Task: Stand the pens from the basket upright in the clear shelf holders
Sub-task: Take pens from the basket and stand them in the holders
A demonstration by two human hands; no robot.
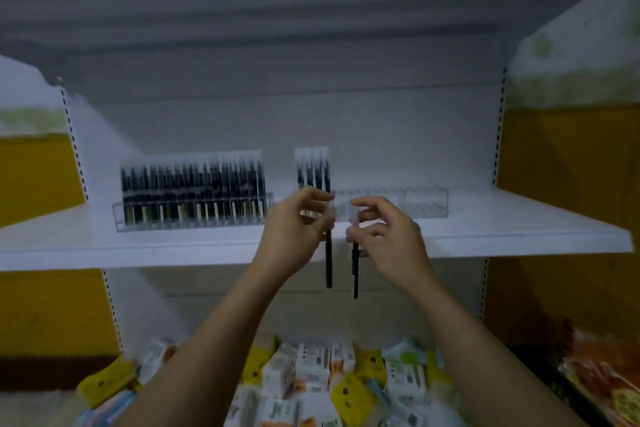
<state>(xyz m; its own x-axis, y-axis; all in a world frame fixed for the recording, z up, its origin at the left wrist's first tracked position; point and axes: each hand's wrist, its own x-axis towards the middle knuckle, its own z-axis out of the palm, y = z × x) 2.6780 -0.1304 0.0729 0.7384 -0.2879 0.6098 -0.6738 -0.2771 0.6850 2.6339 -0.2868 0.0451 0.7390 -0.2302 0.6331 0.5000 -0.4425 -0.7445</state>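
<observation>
Over the front edge of the white shelf (138, 246) we hold our two hands close together, not touching. Our left hand (298, 232) pinches one black pen (328, 263) near its clear upper end, fingers (317, 196) curled round it, and the dark barrel hangs straight down past the shelf lip. Our right hand (384, 236) grips a second pen (355, 274) the same way, just beside the first and hanging a little lower. Further back on the shelf, to the left, a long clear holder (119, 218) carries a dense row of pens (194, 191) standing upright. A small cluster of upright pens (313, 170) stands just behind our left hand, and a right-hand clear holder (426, 201) runs on from there. Below our forearms lie small white and yellow boxes (311, 364). Blur softens the finer detail.
</observation>
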